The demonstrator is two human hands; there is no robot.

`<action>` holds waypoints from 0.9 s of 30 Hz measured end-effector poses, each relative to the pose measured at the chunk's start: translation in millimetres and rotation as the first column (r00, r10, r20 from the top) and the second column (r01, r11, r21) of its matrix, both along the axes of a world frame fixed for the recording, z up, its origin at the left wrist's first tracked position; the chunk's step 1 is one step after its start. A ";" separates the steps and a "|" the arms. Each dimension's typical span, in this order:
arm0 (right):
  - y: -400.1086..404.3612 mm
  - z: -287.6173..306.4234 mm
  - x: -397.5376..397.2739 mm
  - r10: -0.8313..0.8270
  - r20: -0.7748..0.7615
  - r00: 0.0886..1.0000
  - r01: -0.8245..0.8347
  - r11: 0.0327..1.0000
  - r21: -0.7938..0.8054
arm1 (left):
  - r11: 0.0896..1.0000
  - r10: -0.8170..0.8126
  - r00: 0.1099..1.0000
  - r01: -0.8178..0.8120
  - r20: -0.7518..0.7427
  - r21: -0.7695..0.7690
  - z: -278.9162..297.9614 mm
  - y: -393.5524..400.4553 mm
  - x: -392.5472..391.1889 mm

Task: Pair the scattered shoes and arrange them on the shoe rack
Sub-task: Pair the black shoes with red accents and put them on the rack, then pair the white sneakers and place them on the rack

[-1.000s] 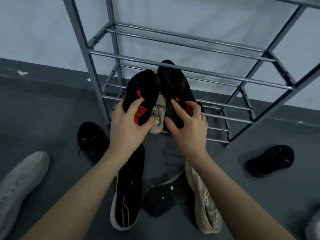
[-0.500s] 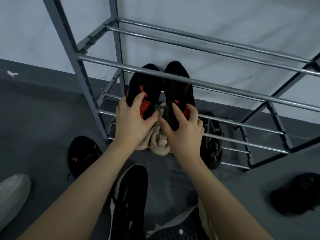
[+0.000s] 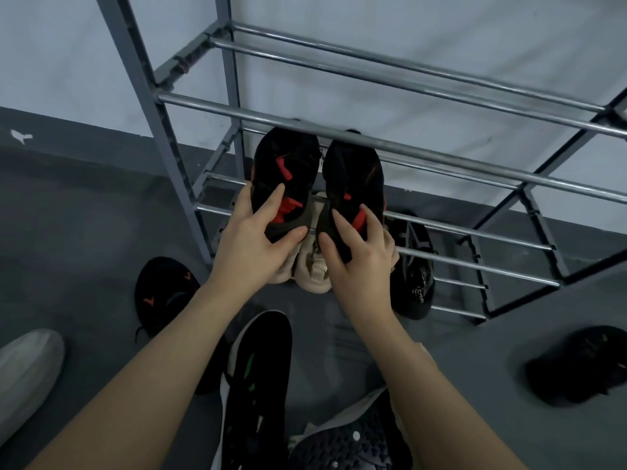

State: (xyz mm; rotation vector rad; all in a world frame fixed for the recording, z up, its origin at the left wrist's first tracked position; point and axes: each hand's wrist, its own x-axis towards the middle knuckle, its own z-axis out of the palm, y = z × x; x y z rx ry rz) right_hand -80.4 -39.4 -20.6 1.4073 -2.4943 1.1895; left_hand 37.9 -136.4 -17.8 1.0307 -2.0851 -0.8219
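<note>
Two black shoes with red accents sit side by side, toes under a rail of the grey metal shoe rack (image 3: pixel 373 144). My left hand (image 3: pixel 254 239) grips the heel of the left black-and-red shoe (image 3: pixel 288 171). My right hand (image 3: pixel 359 252) grips the heel of the right black-and-red shoe (image 3: pixel 353 178). Below them, on the lowest tier, lie beige shoes (image 3: pixel 314 266) and a black patterned shoe (image 3: pixel 415 273).
Loose shoes lie on the grey floor: a black one (image 3: pixel 163 293) at the left, a light grey one (image 3: pixel 27 374) at the far left, a black one with a white sole (image 3: pixel 261 378) between my arms, a dark sole (image 3: pixel 346 442) near the bottom, another black one (image 3: pixel 576 364) at the right.
Both hands have pushed the black-and-red pair further into the rack, under the front rail. My view has moved closer to the rack.
</note>
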 end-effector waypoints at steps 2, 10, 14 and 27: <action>-4.5 1.5 -1.3 -0.001 0.021 1.000 0.002 1.000 -0.009 | 0.999 -0.032 0.999 0.032 -0.003 -0.004 -1.4 0.8 -1.0; -12.4 -1.3 -5.3 0.047 0.006 0.999 -0.047 0.999 0.024 | 0.990 -0.137 0.972 0.126 0.192 0.069 6.1 -10.2 0.1; -9.4 2.3 -6.9 0.062 -0.012 0.998 -0.060 0.995 0.076 | 0.986 -0.165 0.951 0.151 0.261 0.073 9.0 -6.7 4.4; 65.8 -8.0 41.4 0.132 -0.268 0.954 -0.096 0.985 0.144 | 0.972 0.040 0.923 0.053 0.383 -0.228 3.4 72.5 78.0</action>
